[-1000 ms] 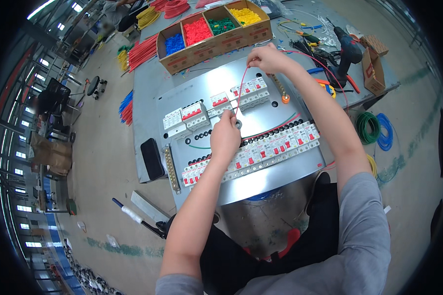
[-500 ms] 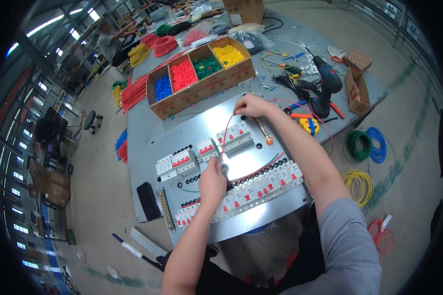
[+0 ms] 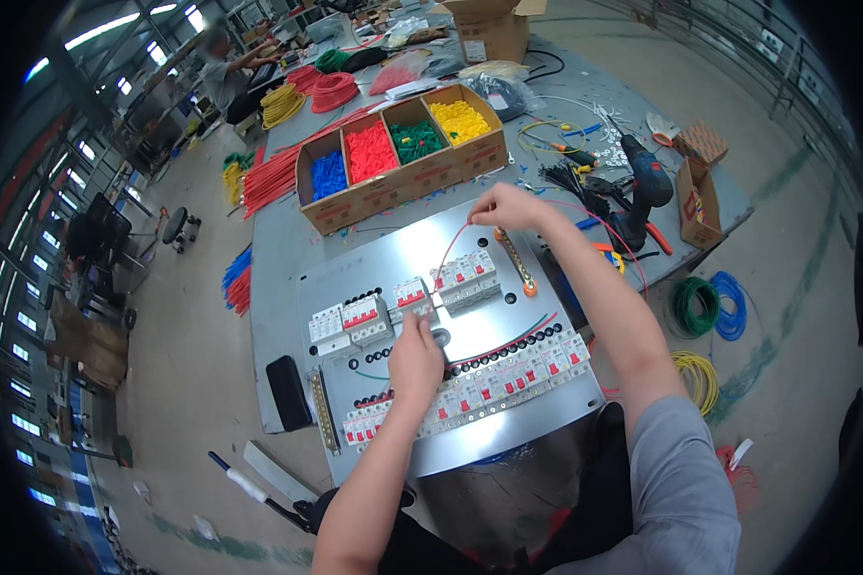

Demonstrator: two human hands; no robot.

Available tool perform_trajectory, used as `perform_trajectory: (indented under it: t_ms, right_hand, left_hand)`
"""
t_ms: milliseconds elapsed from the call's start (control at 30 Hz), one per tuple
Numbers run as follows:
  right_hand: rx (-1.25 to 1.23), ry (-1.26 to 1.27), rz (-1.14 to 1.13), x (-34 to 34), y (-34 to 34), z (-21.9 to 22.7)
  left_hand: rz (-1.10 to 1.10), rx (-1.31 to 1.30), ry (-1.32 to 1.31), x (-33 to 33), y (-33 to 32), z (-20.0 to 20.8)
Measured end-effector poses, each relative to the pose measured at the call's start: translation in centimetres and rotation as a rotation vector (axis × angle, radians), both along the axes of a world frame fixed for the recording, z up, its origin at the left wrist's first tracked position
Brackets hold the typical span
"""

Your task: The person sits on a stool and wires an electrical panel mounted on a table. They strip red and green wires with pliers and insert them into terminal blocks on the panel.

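Note:
A thin red wire [image 3: 454,244] runs across the upper breaker row. My right hand [image 3: 508,208] pinches it above the metal mounting plate [image 3: 355,264], and the wire trails off to the right behind this hand. My left hand [image 3: 416,362] is closed at the wire's lower part, its fingertips by the bottom of a small circuit breaker [image 3: 410,295] with red switches. The exact wire end is hidden at the fingers. Right of it stands a wider breaker group [image 3: 470,278]; to the left is another breaker [image 3: 364,319]. A long breaker row [image 3: 489,385] crosses the plate's near side.
A divided cardboard box [image 3: 408,179] holds blue, red, green and yellow caps. A cordless drill [image 3: 647,187] and a black phone [image 3: 289,393] lie on the table. Terminal bars [image 3: 515,261] flank the plate. Wire coils [image 3: 695,307] rest on the floor; a person [image 3: 228,77] sits far left.
The view has shifted slightly. My right hand has come closer to the breakers with the wire, and the visible stretch between my hands is shorter. My left hand stays by the small breaker.

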State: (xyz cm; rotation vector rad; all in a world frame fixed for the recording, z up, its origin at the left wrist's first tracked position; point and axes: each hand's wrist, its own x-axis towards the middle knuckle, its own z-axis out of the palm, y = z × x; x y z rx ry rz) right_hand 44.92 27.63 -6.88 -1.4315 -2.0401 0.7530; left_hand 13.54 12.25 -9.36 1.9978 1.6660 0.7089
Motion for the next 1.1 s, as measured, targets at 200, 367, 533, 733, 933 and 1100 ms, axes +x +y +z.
perform_trajectory:
  t_ms: [200,367,533,733,933,1100]
  right_hand:
    - [0.042,-0.191,0.032,-5.9,-7.8,12.5]
    - [0.149,-0.191,0.065,-9.2,-16.9,17.8]
    - [0.21,-0.07,0.109,-13.9,-26.5,20.7]
    - [-0.06,0.155,0.047,-16.2,-33.8,17.3]
    - [-0.333,0.355,0.068,-16.2,-37.0,12.1]
    - [-0.043,-0.044,-0.484,-3.0,-27.0,5.9]
  left_hand:
    - [0.074,0.304,-0.039,-1.4,-0.8,2.2]
    - [-0.02,0.669,-0.103,-1.7,-2.9,7.1]
    - [-0.204,0.925,-0.092,-3.8,-9.3,12.7]
    - [-0.461,0.914,-0.11,-7.2,-15.1,12.8]
    - [-0.586,0.783,-0.051,-10.1,-19.6,10.8]
    - [-0.443,0.692,-0.185,-11.0,-21.7,10.5]
